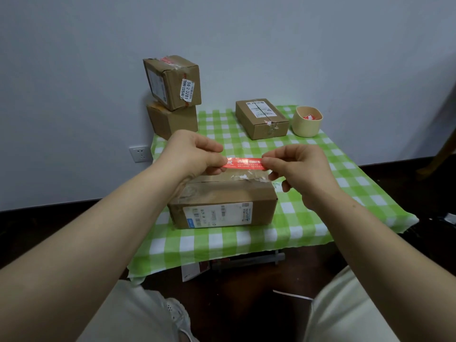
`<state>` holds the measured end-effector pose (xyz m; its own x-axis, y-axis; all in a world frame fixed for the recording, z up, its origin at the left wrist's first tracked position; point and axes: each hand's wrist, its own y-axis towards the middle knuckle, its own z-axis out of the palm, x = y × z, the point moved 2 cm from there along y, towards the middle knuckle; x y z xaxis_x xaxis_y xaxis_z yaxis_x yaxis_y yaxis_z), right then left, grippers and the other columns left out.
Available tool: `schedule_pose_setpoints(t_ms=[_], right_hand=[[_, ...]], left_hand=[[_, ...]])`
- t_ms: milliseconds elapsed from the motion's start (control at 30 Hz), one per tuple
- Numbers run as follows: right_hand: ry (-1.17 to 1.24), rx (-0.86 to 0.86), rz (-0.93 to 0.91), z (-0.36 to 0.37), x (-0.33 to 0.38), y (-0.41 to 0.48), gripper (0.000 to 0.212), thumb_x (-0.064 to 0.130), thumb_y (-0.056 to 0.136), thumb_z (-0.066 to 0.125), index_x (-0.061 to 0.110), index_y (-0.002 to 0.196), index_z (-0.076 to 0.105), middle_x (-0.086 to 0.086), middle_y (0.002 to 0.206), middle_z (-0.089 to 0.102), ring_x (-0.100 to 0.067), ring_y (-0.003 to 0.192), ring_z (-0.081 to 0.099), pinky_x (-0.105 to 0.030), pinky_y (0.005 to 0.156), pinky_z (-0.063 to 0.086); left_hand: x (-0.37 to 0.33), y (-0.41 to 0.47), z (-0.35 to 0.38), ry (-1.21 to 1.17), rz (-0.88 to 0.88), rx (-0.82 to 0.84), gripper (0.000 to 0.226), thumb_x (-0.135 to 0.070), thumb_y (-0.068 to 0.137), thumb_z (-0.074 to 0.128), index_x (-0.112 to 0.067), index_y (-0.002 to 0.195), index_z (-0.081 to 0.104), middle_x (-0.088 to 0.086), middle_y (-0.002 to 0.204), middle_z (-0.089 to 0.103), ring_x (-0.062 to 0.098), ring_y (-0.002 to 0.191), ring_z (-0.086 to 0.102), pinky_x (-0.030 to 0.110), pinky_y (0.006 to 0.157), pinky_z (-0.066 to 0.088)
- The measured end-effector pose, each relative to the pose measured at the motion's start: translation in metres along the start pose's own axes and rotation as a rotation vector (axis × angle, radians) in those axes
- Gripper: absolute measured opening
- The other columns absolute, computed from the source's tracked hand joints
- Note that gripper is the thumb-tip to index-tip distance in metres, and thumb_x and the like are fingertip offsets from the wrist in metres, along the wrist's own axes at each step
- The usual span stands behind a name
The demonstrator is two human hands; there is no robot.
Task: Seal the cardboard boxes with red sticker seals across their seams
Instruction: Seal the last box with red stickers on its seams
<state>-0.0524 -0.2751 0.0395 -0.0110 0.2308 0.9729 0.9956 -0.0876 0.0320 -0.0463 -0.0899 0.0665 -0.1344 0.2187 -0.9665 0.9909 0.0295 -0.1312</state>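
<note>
Head view: a red sticker seal (244,163) is held stretched level between the two hands, pinched at one end by the left hand (195,154) and at the other by the right hand (296,166), just above the top of the nearest cardboard box (222,203) on the green checked worktop (320,218). Farther back, a flat box (261,118) is seen beside a beige cup (307,122), and two stacked boxes (172,95) are set at the left rear.
</note>
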Motion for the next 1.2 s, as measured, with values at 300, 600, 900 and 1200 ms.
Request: schedule_pose_setpoints(t_ms=[300,600,900,1200], right_hand=[[-0.149,0.028,0.08,-0.003,-0.006,0.033,0.008,0.003,0.079,0.071,0.004,0.071,0.068,-0.014,0.071,0.066,-0.014,0.047,0.043,-0.018,0.034,0.033],[-0.186,0.07,0.182,0.004,-0.028,0.046,0.009,0.003,0.077,0.072,-0.006,0.076,0.068,-0.012,0.058,0.057,-0.016,0.044,0.04,-0.017,0.033,0.032],[-0.32,0.097,0.199,0.013,-0.034,0.05,0.021,0.01,0.077,0.073,-0.009,0.072,0.067,-0.011,0.049,0.052,-0.013,0.03,0.035,-0.019,0.035,0.03],[-0.466,0.104,0.176,0.016,-0.033,0.051,0.016,0.016,0.077,0.073,0.004,0.067,0.07,-0.005,0.046,0.053,-0.016,0.036,0.038,-0.026,0.043,0.034]], left_hand=[[0.013,0.035,0.012,0.045,-0.107,-0.01,0.026,0.008,0.075,0.071,0.003,0.099,0.062,0.022,0.085,0.065,0.023,0.063,0.065,0.024,0.056,0.057],[0.048,0.055,0.019,0.078,-0.216,-0.043,0.018,-0.001,0.072,0.076,-0.006,0.084,0.063,0.019,0.09,0.065,0.025,0.074,0.069,0.028,0.066,0.059],[0.053,0.059,0.018,0.163,-0.202,-0.05,0.025,-0.002,0.068,0.079,-0.006,0.089,0.065,0.016,0.086,0.068,0.023,0.074,0.071,0.031,0.073,0.058],[0.052,0.059,0.021,0.296,-0.162,-0.048,0.019,-0.002,0.069,0.079,-0.009,0.079,0.065,0.012,0.083,0.068,0.024,0.07,0.069,0.035,0.076,0.059]])
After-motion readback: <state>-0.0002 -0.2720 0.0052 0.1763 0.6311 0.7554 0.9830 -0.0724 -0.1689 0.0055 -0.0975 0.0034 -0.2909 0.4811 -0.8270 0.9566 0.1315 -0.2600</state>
